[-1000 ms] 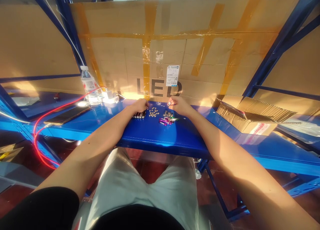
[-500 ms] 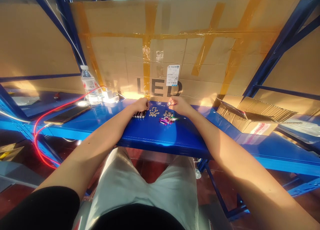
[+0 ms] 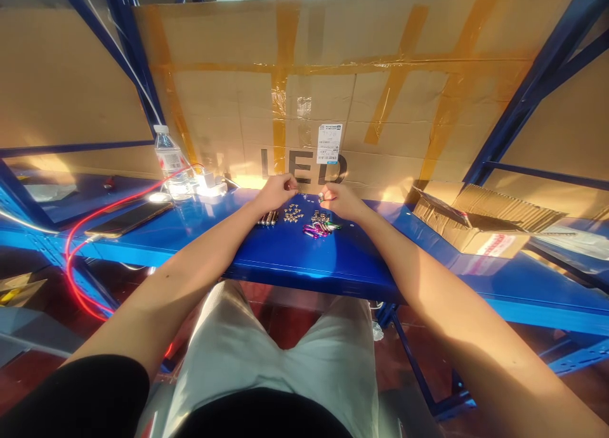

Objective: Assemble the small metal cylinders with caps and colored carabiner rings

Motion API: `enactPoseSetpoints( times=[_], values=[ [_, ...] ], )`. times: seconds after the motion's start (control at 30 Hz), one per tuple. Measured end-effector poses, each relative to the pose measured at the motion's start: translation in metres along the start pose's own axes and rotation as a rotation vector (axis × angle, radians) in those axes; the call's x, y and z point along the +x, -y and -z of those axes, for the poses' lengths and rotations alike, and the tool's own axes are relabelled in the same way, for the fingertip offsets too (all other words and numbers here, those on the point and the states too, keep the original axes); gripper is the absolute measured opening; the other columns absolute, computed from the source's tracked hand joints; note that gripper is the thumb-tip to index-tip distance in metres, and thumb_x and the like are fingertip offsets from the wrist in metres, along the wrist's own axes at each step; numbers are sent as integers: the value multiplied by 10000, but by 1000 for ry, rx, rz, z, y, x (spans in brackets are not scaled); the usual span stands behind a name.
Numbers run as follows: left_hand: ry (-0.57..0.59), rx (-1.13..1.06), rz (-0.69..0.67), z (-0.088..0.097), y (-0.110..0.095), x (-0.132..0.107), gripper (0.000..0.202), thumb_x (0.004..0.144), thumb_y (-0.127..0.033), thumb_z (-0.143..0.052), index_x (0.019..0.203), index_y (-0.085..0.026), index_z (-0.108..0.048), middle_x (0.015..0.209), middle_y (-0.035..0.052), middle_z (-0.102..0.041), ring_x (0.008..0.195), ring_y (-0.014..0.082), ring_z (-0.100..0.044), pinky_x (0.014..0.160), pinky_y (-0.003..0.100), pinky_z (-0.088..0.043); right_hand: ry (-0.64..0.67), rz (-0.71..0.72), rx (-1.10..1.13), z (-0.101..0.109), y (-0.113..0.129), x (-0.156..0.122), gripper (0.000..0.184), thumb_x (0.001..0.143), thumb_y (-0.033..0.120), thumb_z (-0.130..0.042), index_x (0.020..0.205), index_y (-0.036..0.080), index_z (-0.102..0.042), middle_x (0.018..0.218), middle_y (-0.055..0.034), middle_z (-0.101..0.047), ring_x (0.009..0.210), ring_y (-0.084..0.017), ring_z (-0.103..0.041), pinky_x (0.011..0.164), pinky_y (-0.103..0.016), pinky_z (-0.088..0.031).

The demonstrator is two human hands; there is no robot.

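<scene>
My left hand (image 3: pixel 280 191) is raised over the back of the blue table, its fingers curled into a pinch. Whatever lies between those fingertips is too small to make out. Opposite it, my right hand (image 3: pixel 341 201) is closed, thumb and finger pinching a small shiny metal part (image 3: pixel 321 198). Below and between the hands lies a group of small gold-silver metal pieces (image 3: pixel 294 213). Several slim dark-and-silver cylinders (image 3: pixel 269 219) lie side by side by my left wrist. Pink, purple and green carabiners (image 3: pixel 318 229) are heaped in front of small silver parts (image 3: pixel 320 216).
A large cardboard sheet (image 3: pixel 371 96) marked LED stands behind the blue table (image 3: pixel 285 254). Leftward are a water bottle (image 3: pixel 169 159), a white charger (image 3: pixel 209 186), a phone (image 3: pixel 130 219) and a red cable (image 3: pixel 114 203). An open cardboard box (image 3: pixel 476 229) sits at right.
My left hand has moved up and to the right from above the cylinders, closer to my right hand. The right hand has stayed nearly in place with the metal part.
</scene>
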State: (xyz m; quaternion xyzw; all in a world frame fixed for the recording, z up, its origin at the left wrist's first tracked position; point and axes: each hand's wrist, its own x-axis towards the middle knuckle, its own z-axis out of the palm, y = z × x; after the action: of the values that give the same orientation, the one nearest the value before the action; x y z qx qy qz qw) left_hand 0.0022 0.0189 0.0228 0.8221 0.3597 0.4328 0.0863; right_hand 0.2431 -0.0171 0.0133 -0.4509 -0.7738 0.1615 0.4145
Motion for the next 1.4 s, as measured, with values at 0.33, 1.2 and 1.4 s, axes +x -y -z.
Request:
enactPoseSetpoints(
  times=[0.33, 1.2, 1.4],
  values=[
    [19, -111, -150, -25, -44, -5, 109, 859, -138, -636, 876, -174, -737, 853, 31, -729, 765, 158, -619, 729, 314, -489, 19, 57, 14, 1, 3, -2, 132, 672, 252, -656, 729, 218, -543, 697, 25, -504, 704, -165, -447, 676, -321, -357],
    [33, -210, -118, -26, -43, -7, 64, 873, -212, -691, 925, -184, -714, 825, 18, -712, 742, 155, -620, 716, 302, -494, 27, -60, 306, -7, 14, -2, 330, 604, 330, -808, 795, 210, -567, 724, 8, -634, 722, -185, -577, 695, -332, -455],
    [-18, -346, 21, -33, -39, -5, 86, 822, -183, -729, 851, -181, -648, 701, -18, -642, 688, 141, -599, 658, 281, -460, -33, -97, 353, -15, 10, 0, 489, 580, 355, -872, 904, 226, -529, 805, -16, -698, 816, -235, -675, 754, -370, -530]
  ],
)
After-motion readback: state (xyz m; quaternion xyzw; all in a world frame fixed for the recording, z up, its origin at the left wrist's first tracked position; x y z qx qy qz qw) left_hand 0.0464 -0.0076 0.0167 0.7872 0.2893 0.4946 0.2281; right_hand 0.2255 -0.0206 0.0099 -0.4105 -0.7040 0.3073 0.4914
